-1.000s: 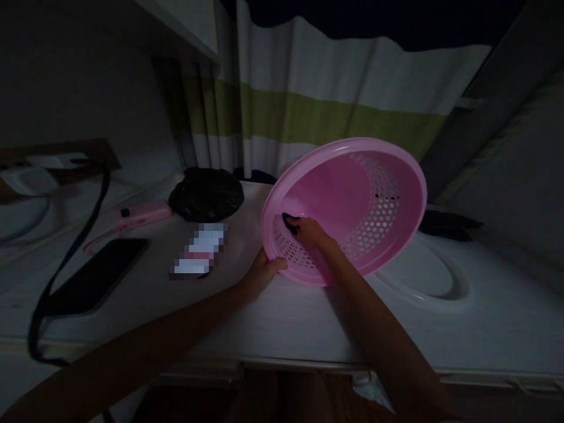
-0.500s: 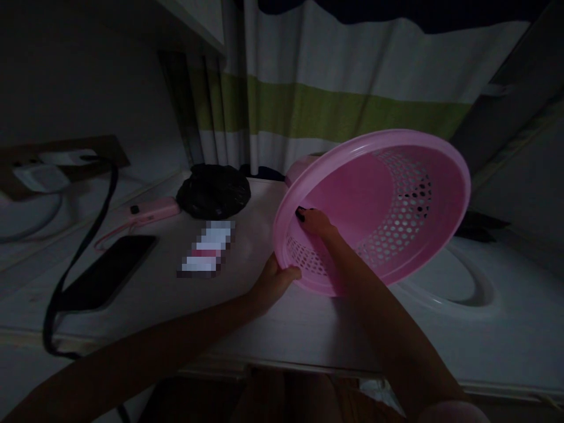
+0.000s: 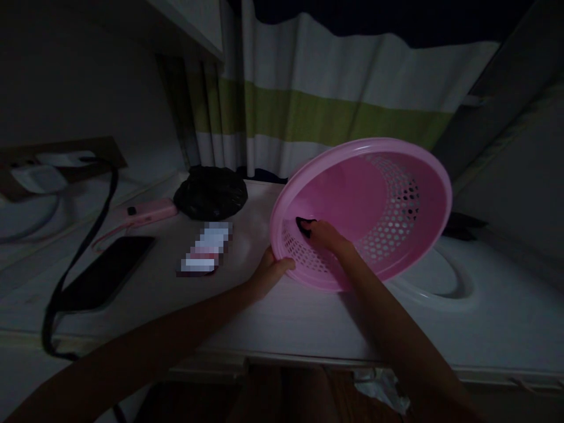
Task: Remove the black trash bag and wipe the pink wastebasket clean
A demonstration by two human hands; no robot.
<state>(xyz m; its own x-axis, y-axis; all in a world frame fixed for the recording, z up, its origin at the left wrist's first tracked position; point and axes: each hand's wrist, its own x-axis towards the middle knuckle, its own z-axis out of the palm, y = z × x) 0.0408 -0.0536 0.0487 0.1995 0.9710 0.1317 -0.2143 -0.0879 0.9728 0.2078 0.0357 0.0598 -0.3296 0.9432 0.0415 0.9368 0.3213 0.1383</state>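
A pink basket (image 3: pixel 361 188) with rows of holes in its wall is tilted on its side, its mouth facing me. My left hand (image 3: pixel 269 275) grips the near left part of its rim, thumb on the inside. Inside the basket, my right hand (image 3: pixel 324 234) is closed on a small black cloth (image 3: pixel 304 225) near the left inner wall. The fingertips of that hand are partly hidden by the cloth. Behind the basket, to the right, a white ring (image 3: pixel 462 296) lies on the white table (image 3: pixel 247 335).
A black plastic bag (image 3: pixel 211 192) sits near the curtain (image 3: pixel 308 111). Left of it are a pink device (image 3: pixel 154 211), a dark phone (image 3: pixel 108 273) and a blurred-out phone (image 3: pixel 206 249). A black cable (image 3: pixel 83 241) hangs from the wall socket over the table edge.
My right hand has moved slightly down and right inside the basket, and more of the black cloth shows. The basket sits a little further left in view.
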